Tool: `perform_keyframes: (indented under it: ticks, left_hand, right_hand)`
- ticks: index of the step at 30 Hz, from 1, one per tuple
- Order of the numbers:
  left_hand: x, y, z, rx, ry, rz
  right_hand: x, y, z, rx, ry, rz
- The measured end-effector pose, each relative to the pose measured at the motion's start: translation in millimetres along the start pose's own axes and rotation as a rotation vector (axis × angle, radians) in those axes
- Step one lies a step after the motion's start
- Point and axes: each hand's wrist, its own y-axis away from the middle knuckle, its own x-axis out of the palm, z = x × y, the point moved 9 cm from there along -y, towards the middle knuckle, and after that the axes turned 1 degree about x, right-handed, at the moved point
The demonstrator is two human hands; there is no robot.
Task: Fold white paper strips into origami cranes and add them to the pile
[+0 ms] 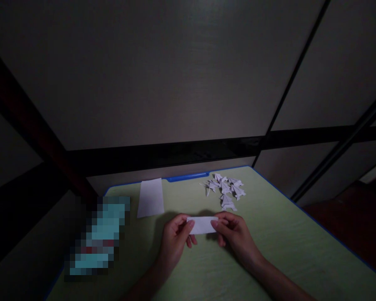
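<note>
A small white strip of paper [202,225] is stretched level between my two hands, just above the table. My left hand [174,235] pinches its left end, with the thumb on the front face and the fingers behind. At the right end, my right hand [236,234] grips it in the same way. Whether the paper is a single layer or folded I cannot tell. Beyond my right hand lies a group of several folded white paper figures [225,187]. Past my left hand, a white sheet of paper [151,198] rests flat near the table's far edge.
The light green table [278,234] has a blue rim, with a blue tray-like strip [188,177] at its far edge. A blurred-out teal object [103,230] lies on the left. Dark cabinet panels [163,83] rise right behind the table.
</note>
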Motion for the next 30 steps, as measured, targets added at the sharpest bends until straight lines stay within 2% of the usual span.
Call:
perform_keyframes:
  ticks: [4,10,17,25,30]
  left_hand:
    - [0.6,1.9,-4.9,0.012,-0.034,-0.005]
    - [8.7,6.6,-11.4,0.042,-0.026,0.087]
    - [7.1,6.5,-10.7,0.078,-0.062,0.085]
    - [14.6,8.6,-7.7,0.053,-0.146,0.140]
    - [18.7,9.2,-1.7,0.083,-0.224,0.188]
  right_hand:
    - [-2.7,-0.6,3.5,-0.007,-0.043,-0.042]
    - [-8.4,-1.5,9.4,-0.067,-0.076,-0.085]
    - [-5.6,-0.5,11.7,-0.107,-0.060,-0.028]
    - [-0.6,3.3,20.6,-0.182,0.041,-0.005]
    - [2.4,3.6,22.5,-0.215,0.079,0.011]
